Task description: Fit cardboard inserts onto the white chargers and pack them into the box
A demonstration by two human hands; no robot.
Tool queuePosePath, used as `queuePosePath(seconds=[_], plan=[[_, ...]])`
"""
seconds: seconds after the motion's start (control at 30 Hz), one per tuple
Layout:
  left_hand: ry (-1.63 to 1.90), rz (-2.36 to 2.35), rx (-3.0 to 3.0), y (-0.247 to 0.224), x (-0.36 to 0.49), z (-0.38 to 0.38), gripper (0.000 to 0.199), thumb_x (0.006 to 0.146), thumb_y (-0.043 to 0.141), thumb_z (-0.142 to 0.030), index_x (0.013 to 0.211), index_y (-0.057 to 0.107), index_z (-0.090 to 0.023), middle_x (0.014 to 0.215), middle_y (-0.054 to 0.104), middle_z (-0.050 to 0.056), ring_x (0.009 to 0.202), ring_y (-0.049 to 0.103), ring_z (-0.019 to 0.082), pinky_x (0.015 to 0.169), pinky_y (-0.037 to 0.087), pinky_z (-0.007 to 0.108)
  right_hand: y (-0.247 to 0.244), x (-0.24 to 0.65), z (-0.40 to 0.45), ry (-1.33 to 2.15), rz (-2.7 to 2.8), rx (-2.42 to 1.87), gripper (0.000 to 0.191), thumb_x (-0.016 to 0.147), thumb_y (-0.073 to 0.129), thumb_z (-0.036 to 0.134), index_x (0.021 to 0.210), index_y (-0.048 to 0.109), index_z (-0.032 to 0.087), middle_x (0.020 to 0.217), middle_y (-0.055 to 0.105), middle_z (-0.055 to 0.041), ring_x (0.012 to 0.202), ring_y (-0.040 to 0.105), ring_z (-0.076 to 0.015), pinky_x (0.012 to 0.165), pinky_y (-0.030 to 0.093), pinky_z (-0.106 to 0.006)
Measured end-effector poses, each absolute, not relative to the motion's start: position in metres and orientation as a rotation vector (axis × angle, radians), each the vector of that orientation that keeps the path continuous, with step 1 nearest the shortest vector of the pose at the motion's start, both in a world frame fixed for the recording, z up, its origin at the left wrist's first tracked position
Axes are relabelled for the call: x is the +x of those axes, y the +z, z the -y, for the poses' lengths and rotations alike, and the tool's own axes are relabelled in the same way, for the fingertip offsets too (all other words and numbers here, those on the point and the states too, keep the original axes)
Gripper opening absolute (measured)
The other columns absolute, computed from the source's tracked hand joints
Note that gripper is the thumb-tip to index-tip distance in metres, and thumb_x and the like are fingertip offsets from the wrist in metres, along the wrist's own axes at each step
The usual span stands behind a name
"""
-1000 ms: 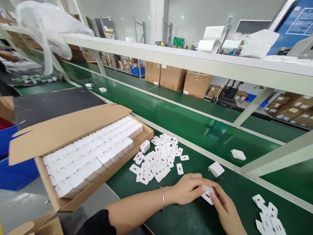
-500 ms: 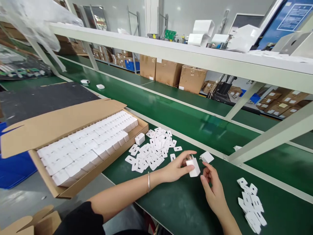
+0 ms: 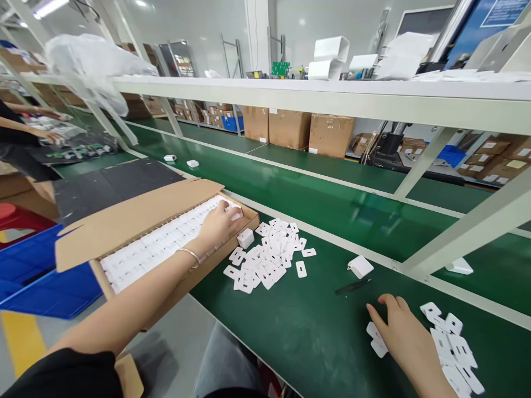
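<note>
My left hand (image 3: 218, 224) reaches into the far end of an open cardboard box (image 3: 251, 218), its fingers closed around a white plug charger (image 3: 236, 214) that they partly cover. Rows of similar white chargers (image 3: 166, 237) fill the box. My right hand (image 3: 404, 334) hovers low over the green table with thumb and fingers apart, nothing between them. Just under and beside it lie a few white slotted plates (image 3: 376, 340). Beyond it are black tweezers (image 3: 352, 286) and a single white charger (image 3: 360, 267).
Many white slotted plates (image 3: 269, 254) lie heaped beside the box, near another charger (image 3: 245, 238). A second pile (image 3: 454, 348) is at the right. A slanted shelf post (image 3: 431, 160) meets the table's back rail. Another person's arm (image 3: 29, 130) shows far left.
My left hand has carried the charger leftward into the box. My right hand has moved right and nearer, uncovering the tweezers. The view has turned left; a few plates now show by the right hand.
</note>
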State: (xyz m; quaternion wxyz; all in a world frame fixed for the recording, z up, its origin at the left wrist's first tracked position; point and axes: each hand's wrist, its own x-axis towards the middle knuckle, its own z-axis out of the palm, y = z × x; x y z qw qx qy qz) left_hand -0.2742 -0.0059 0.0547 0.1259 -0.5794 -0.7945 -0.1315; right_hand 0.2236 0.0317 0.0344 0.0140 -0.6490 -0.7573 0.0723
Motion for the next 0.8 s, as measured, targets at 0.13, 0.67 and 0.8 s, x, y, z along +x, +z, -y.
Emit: queuePosePath(seconds=[0.13, 0.67, 0.8], plan=[[-0.066, 2.273, -1.709, 0.040, -0.285, 0.009, 0.029, 0.098, 0.051, -0.034, 0.115, 0.071, -0.022, 0.111, 0.055, 0.018, 0.104, 0.055, 0.037, 0.088, 0.047, 0.045, 0.033, 0.227, -0.033, 0.310, 2.372, -2.026, 0.038, 0.099, 0.036, 0.049, 0.100, 0.059, 0.019, 0.104, 0.066, -0.0116, 0.064, 0.067, -0.0216, 0.051, 0.046, -0.033], [0.104, 2.476, -1.809, 0.053, -0.319, 0.000, 0.043, 0.096, 0.053, -0.050, 0.104, 0.081, -0.019, 0.132, 0.060, 0.021, 0.128, 0.048, 0.048, 0.104, 0.040, 0.063, 0.019, 0.229, -0.032, 0.605, 2.467, -1.594, 0.014, 0.089, 0.060, 0.030, 0.102, 0.058, 0.024, 0.096, 0.063, -0.0036, 0.067, 0.064, -0.0185, 0.059, 0.047, -0.030], [-0.119, 2.376, -1.898, 0.048, -0.332, -0.009, 0.042, 0.085, 0.066, -0.055, 0.083, 0.080, -0.015, 0.125, 0.067, 0.020, 0.122, 0.055, 0.049, 0.102, 0.044, 0.066, 0.021, 0.224, -0.035, 0.436, 2.437, -1.559, 0.015, 0.092, 0.052, 0.020, 0.106, 0.057, 0.021, 0.106, 0.059, -0.0071, 0.085, 0.066, -0.0206, 0.066, 0.048, -0.030]])
